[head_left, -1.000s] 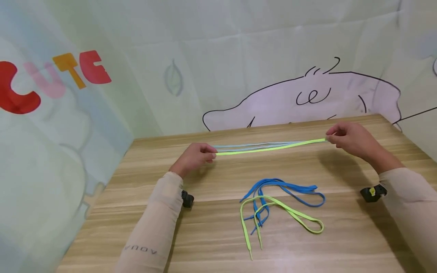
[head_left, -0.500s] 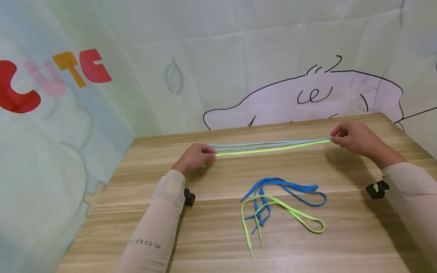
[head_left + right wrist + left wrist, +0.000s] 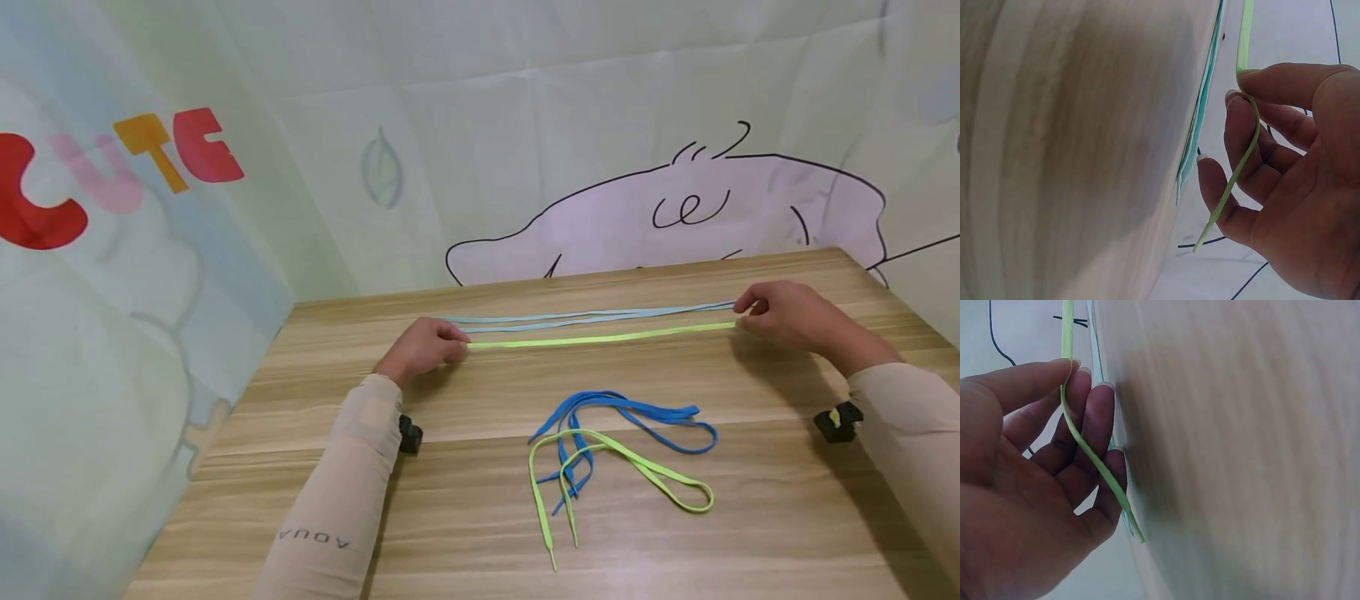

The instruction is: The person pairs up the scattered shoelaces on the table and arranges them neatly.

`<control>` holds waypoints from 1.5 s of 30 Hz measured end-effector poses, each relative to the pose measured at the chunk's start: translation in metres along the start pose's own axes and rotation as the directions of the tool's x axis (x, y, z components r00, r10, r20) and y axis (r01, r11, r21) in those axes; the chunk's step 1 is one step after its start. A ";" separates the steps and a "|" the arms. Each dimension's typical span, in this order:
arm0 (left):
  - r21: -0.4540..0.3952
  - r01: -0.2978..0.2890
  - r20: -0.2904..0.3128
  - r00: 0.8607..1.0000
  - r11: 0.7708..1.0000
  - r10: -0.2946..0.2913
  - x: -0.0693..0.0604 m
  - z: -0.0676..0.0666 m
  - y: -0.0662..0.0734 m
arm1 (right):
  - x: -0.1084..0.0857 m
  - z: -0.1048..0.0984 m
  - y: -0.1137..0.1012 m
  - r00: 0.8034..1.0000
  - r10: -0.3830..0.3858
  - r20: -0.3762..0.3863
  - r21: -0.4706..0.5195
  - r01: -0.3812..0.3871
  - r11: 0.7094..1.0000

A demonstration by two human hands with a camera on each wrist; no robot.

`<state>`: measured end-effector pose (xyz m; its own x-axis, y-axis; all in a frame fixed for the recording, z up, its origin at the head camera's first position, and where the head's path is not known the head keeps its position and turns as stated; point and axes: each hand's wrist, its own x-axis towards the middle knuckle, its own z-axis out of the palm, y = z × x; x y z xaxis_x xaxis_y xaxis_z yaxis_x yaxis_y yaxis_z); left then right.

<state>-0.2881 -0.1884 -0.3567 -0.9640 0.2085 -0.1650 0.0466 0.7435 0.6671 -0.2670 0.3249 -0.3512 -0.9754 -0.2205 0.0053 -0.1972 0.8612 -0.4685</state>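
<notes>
Between my two hands a yellow-green shoelace (image 3: 600, 339) is stretched nearly straight across the far part of the table. My left hand (image 3: 426, 348) pinches it near one end between thumb and fingertips; the tipped end (image 3: 1125, 503) hangs past the fingers in the left wrist view. Near the other end my right hand (image 3: 791, 321) pinches it, and a short tail (image 3: 1235, 178) dangles across the fingers in the right wrist view. Just behind it, light blue shoelaces (image 3: 547, 323) lie stretched out on the table, their ends partly hidden by my hands.
Closer to me on the wooden table (image 3: 465, 508) lie a loosely folded blue shoelace (image 3: 660, 412) and a second yellow-green shoelace (image 3: 660, 479) looped partly over it. A printed cloth backdrop (image 3: 487, 125) stands behind the table and along its left side.
The stretched yellow-green shoelace has come toward me, away from the light blue ones. My right hand has moved right and slightly nearer; my left hand has shifted only a little.
</notes>
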 end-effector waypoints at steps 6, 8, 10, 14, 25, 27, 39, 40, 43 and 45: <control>0.025 0.005 0.010 1.000 1.000 -0.005 -0.003 -0.003 0.000 | -0.001 0.001 0.003 1.000 -0.006 0.023 -0.022 0.006 1.000; 0.043 0.001 0.018 1.000 0.999 -0.002 -0.003 -0.003 -0.001 | -0.002 0.001 0.004 1.000 -0.011 0.027 -0.031 0.012 0.999; 0.053 0.000 0.028 1.000 0.999 -0.001 -0.004 -0.003 -0.001 | -0.003 0.001 0.007 0.999 -0.021 0.029 -0.040 0.022 0.999; 0.057 0.003 0.034 0.999 0.998 -0.005 -0.005 -0.003 -0.003 | -0.006 0.002 0.012 0.999 -0.042 0.031 -0.057 0.043 0.997; 0.079 -0.016 0.025 1.000 0.997 0.014 -0.005 -0.004 -0.008 | -0.009 0.004 0.017 0.997 -0.070 0.018 -0.073 0.071 0.995; 0.073 -0.009 0.027 1.000 0.997 0.007 -0.006 -0.004 -0.009 | -0.010 0.003 0.017 0.997 -0.072 0.011 -0.085 0.072 0.994; 0.095 0.007 0.001 1.000 0.995 -0.007 -0.012 -0.007 -0.009 | -0.014 0.001 0.022 0.999 -0.043 -0.004 -0.086 0.042 0.995; 0.087 0.017 -0.007 1.000 0.996 -0.017 -0.012 -0.006 -0.008 | -0.014 0.001 0.021 0.999 -0.040 -0.004 -0.086 0.040 0.995; 0.094 0.021 -0.023 1.000 0.995 -0.019 -0.011 -0.003 -0.004 | -0.015 0.001 0.020 0.999 -0.034 -0.003 -0.090 0.033 0.995; 0.110 -0.001 -0.020 1.000 0.994 0.003 -0.011 0.000 0.000 | -0.016 0.001 0.018 1.000 -0.030 -0.008 -0.097 0.029 0.995</control>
<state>-0.2772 -0.1911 -0.3546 -0.9688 0.1981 -0.1489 0.0758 0.8089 0.5830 -0.2549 0.3433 -0.3610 -0.9697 -0.2428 0.0269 -0.2345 0.8945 -0.3807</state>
